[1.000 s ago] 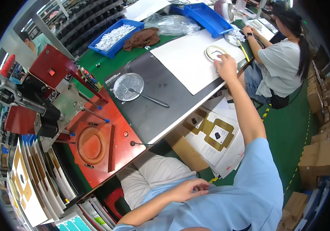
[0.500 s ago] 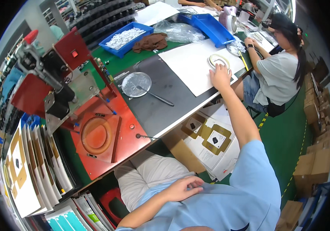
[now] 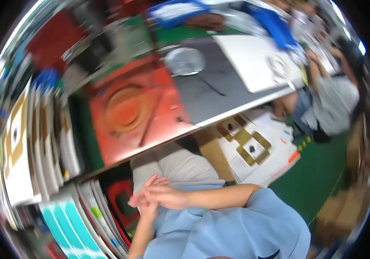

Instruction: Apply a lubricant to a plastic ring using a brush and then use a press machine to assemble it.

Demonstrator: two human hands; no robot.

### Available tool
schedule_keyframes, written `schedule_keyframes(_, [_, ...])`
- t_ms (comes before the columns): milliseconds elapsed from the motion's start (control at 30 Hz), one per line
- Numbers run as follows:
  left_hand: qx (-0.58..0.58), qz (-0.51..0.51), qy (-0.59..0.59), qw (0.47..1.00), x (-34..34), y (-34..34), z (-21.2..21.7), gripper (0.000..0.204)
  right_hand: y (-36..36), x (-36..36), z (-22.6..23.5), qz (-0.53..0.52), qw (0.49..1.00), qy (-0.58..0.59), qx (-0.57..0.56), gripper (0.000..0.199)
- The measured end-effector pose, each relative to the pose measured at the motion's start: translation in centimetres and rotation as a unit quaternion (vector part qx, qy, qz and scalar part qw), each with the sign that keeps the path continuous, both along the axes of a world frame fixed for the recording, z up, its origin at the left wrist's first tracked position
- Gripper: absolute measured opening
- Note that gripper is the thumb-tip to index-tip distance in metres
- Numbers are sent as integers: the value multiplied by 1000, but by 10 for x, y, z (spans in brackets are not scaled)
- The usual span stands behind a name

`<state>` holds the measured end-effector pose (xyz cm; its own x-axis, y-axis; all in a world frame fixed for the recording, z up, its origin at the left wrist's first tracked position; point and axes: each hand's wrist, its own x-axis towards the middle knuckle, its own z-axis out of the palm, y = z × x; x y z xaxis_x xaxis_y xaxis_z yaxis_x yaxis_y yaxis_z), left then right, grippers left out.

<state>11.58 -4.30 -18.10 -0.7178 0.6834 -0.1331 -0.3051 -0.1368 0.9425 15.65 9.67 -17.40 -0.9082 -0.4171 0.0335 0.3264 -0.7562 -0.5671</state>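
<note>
Below the red press plate (image 3: 137, 112), left hand (image 3: 150, 207) touching right hand (image 3: 163, 196)

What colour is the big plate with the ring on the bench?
Orange-red plate, seen in the head view, though blurred.

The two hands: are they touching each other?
Touching. The head view shows the right hand lying over the left hand in the lap, with no gap between them.

Our whole view is smeared by motion. Our left hand (image 3: 149, 206) lies partly under the right hand (image 3: 164, 196), so its fingers are hidden. Far above the hands, the ring (image 3: 278, 65) and bins (image 3: 269, 19) on the table (image 3: 219, 90) blur beyond detail.
</note>
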Motion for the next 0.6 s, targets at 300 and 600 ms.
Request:
schedule_keyframes(300, [-301, 353, 232, 855, 9, -92, 96, 27, -29, -30, 58, 232, 965, -56, -111, 80])
schedule_keyframes(600, [-626, 387, 306, 604, -11, -249, 163, 55, 27, -24, 16, 210, 970, 6, 120, 32])
